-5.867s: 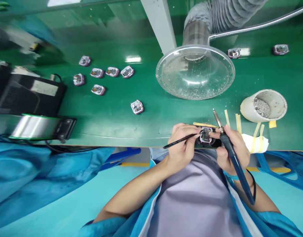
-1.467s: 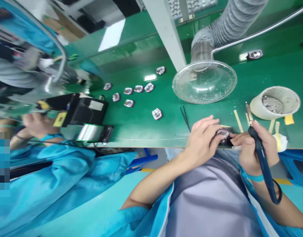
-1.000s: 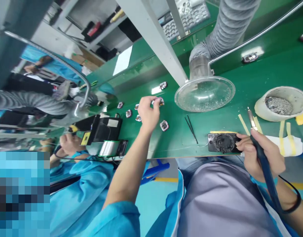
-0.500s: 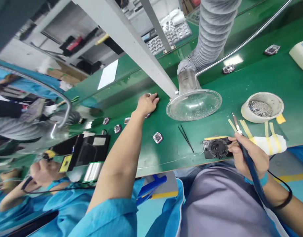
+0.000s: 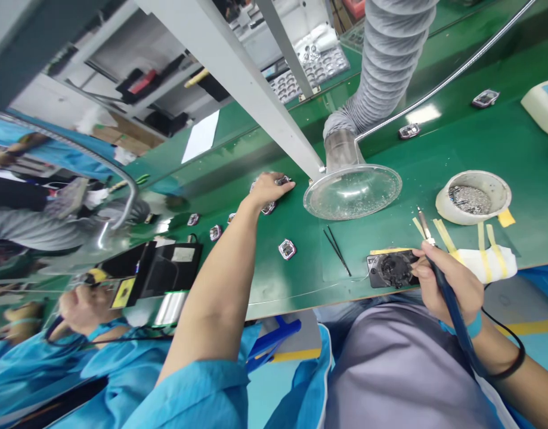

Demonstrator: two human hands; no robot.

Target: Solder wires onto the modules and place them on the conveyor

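Left hand [image 5: 268,190] curled shut on small silver-purple module [image 5: 282,180]; right hand [image 5: 448,283] gripping soldering iron [image 5: 452,310].

The left hand [image 5: 269,190] reaches across the green tabletop [image 5: 300,280], fingertips at a small module [image 5: 282,180] beside a clear funnel [image 5: 352,192]. The right hand [image 5: 448,280] grips a soldering iron [image 5: 452,316] just above a black fixture [image 5: 392,269], with tweezers [image 5: 337,259] lying between.

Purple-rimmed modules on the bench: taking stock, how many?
8 modules: that one by the tweezers, two beyond the fume hood, three farther along, two at the left hand; its palm may hide more.
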